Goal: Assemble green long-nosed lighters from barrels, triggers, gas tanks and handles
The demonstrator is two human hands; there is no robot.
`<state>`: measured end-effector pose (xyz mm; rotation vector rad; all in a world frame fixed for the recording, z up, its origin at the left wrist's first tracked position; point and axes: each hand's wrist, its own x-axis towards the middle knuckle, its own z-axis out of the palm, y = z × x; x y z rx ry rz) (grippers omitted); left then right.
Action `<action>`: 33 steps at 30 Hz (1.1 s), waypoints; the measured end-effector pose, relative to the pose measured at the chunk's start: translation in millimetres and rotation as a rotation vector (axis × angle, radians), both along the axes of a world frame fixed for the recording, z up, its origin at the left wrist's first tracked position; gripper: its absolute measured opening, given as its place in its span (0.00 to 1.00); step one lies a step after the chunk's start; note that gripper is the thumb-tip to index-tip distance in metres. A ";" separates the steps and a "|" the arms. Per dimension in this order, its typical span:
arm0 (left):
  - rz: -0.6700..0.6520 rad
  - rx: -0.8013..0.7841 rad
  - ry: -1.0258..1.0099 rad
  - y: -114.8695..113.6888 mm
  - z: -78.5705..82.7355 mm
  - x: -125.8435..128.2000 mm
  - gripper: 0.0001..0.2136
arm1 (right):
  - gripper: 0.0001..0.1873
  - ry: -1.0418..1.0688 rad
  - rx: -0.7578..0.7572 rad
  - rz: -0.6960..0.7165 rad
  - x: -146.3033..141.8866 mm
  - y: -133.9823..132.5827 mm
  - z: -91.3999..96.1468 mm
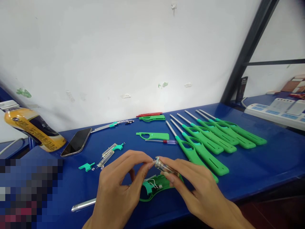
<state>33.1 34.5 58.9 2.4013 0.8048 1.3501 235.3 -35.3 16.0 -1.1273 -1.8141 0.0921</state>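
My right hand [190,178] is closed on a clear lighter fuel tank [164,166], its pale valve end pointing left. At that end, my left hand [126,181] pinches thumb and forefinger together; what is between them is too small to make out. Beneath both hands lies an opened green lighter half-shell [166,183] with a teal trigger [148,188] and white wires inside. Its metal tube [83,204] sticks out to the left, partly hidden behind my left hand.
Several assembled green stick lighters [209,136] lie at right. A screwdriver [164,141] and green shell [154,136] lie beyond my hands, red and green shells [151,116] by the wall. Loose tanks [106,158], a teal trigger [87,166], phone [76,142] and bottle [33,127] are left.
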 end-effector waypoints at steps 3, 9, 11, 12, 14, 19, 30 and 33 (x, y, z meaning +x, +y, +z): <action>-0.006 0.035 0.016 0.7 -3.4 -0.1 0.08 | 0.21 0.007 -0.004 0.006 -0.6 0.0 1.5; 0.008 0.175 0.041 2.5 -5.8 4.7 0.09 | 0.21 -0.013 0.023 0.009 -0.2 0.8 1.7; 0.016 0.198 0.039 1.4 -6.7 5.7 0.10 | 0.21 -0.038 0.041 0.023 0.5 0.7 0.6; 0.023 0.207 0.035 0.5 -7.4 6.2 0.10 | 0.21 -0.052 0.049 0.029 0.9 0.6 0.0; 0.049 0.225 0.025 -1.2 -9.3 7.7 0.10 | 0.21 -0.080 0.067 0.040 1.3 0.2 -0.8; 0.104 0.329 -0.010 -3.7 -13.8 11.2 0.10 | 0.21 -0.118 0.093 0.057 2.4 -1.1 -1.2; 0.116 0.122 0.026 0.4 -6.8 8.8 0.08 | 0.22 0.013 0.027 -0.032 -1.4 1.8 -1.2; 0.118 -0.027 0.153 8.6 -6.1 1.7 0.06 | 0.17 0.090 0.001 -0.150 -0.8 1.9 2.1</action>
